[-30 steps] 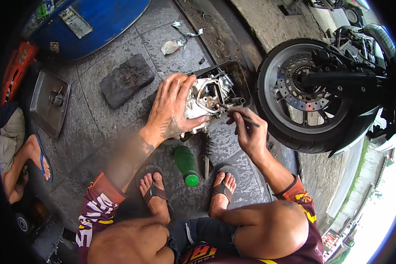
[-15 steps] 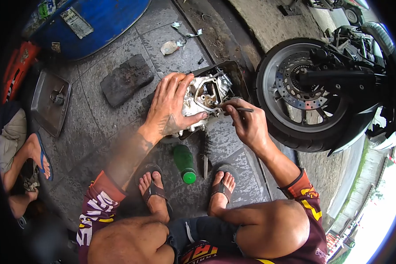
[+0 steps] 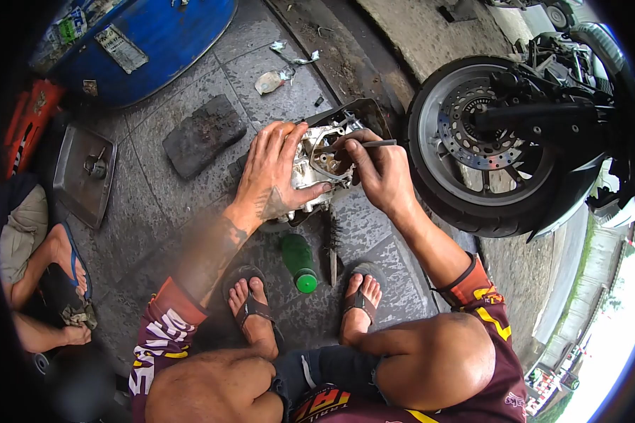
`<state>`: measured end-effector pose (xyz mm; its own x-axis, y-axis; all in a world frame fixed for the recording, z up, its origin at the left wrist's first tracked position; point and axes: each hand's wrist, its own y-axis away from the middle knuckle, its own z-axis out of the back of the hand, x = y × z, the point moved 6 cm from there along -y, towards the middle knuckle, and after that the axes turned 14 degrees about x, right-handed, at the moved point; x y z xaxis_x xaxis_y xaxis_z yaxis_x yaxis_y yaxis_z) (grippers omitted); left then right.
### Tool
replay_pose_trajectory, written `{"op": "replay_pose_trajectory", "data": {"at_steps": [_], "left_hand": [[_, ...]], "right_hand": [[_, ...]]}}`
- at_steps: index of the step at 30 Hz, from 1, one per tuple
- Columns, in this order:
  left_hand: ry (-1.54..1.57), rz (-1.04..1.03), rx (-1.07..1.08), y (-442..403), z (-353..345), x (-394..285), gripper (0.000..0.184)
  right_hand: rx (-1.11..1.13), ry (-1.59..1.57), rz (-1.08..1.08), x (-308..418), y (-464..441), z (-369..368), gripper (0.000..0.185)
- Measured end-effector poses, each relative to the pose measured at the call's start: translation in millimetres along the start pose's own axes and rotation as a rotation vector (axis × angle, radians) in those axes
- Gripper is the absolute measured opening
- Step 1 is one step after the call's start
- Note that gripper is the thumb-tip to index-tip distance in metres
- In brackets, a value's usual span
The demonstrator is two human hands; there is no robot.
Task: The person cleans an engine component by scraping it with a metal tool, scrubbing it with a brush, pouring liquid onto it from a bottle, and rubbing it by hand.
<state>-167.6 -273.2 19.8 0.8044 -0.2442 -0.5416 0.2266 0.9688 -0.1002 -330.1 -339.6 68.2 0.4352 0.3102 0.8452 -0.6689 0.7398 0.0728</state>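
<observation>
A silvery metal engine part that looks like a cylinder head (image 3: pixel 307 174) rests over a dark tray (image 3: pixel 371 108) on the floor. My left hand (image 3: pixel 269 166) grips its left side, fingers over the top and thumb along the near edge. My right hand (image 3: pixel 382 178) pinches a thin dark metal rod (image 3: pixel 382 143), which points left into the part's round opening; its far tip is hard to make out. Just below, a green bottle (image 3: pixel 296 255) and a black-bristled brush (image 3: pixel 332 243) lie between my feet.
A motorcycle wheel (image 3: pixel 483 144) with a brake disc is close on the right. Leftward lie a dark flat block (image 3: pixel 203 135) and a metal pan (image 3: pixel 67 180) holding a small part. A blue drum (image 3: pixel 169 53) stands behind. Another person's hand (image 3: pixel 76 334) holds a rag at far left.
My right hand has shifted slightly up and left, and the rod has swung to lie nearly level across the opening. My left hand keeps its grip. The other person's hand has moved right.
</observation>
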Motion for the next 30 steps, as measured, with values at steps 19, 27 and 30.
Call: {"op": "replay_pose_trajectory", "data": {"at_steps": [19,27,30], "left_hand": [[-0.021,-0.039,-0.005,-6.3,3.1,-4.6,0.094],[-0.056,-0.071,0.031,-7.6,0.9,-2.8,0.092],[-0.067,-0.074,0.046,-7.0,-0.5,-3.3,0.093]], "right_hand": [[-0.065,0.199,0.207,4.2,-22.0,4.8,0.025],[-0.110,0.083,0.314,-5.3,10.9,-15.3,0.014],[-0.141,-0.004,0.312,-20.3,16.2,-13.8,0.016]]}}
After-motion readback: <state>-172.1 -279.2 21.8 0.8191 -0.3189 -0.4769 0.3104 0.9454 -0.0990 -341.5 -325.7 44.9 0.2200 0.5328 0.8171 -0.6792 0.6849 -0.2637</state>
